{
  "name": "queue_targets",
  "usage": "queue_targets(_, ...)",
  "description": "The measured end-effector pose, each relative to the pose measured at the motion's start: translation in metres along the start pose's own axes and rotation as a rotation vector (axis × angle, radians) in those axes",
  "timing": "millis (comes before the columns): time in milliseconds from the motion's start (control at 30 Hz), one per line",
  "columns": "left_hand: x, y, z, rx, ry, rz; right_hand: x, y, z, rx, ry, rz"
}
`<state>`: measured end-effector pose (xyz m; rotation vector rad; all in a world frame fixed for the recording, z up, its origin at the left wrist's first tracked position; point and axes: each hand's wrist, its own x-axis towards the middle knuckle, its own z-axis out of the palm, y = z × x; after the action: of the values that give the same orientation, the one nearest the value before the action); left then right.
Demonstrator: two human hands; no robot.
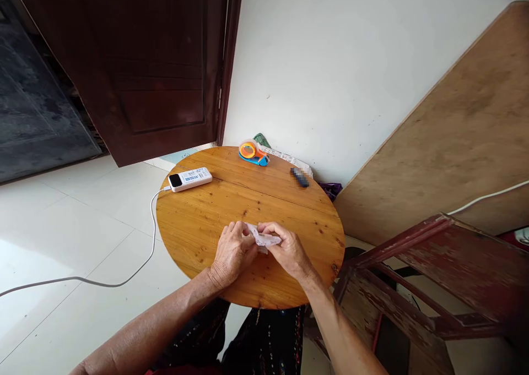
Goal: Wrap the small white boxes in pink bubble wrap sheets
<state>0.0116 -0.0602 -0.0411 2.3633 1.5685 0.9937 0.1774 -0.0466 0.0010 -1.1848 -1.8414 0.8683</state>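
Between my two hands is a small, pale, crumpled piece (266,239), whitish-lilac and thin like plastic film or paper; its exact kind cannot be made out. My left hand (235,251) pinches its left end, with the fingers curled. On the other side, my right hand (289,248) grips the right part between thumb and fingers. Both hands are just above the near middle of the round wooden table (194,221). The fingers cover part of the piece.
A white power bank (190,179) with a cable (154,221) lies at the table's left. An orange and blue tape dispenser (253,152) stands at the back, and a dark blurred object (300,177) lies back right. A worn wooden chair (413,287) is at the right.
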Motion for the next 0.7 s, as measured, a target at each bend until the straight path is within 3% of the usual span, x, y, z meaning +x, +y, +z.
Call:
queue_targets(100,-0.006,-0.004,-0.007,-0.080,-0.022,0.019,-0.019,0.007,0.006,-0.056,0.006,-0.092)
queue_targets(267,-0.014,-0.020,-0.022,-0.194,0.015,0.042,-0.034,0.028,0.014,-0.337,0.056,-0.342)
queue_targets(433,0.008,-0.034,-0.023,-0.262,-0.183,0.191,-0.030,0.037,0.019,-0.447,0.115,-0.442)
queue_targets(600,0.031,-0.037,-0.021,-0.438,-0.262,0.208,-0.021,0.027,0.014,-0.257,0.132,-0.246)
queue_targets(700,0.043,-0.036,-0.018,-0.496,-0.307,0.015,-0.008,0.022,0.006,0.011,0.050,0.024)
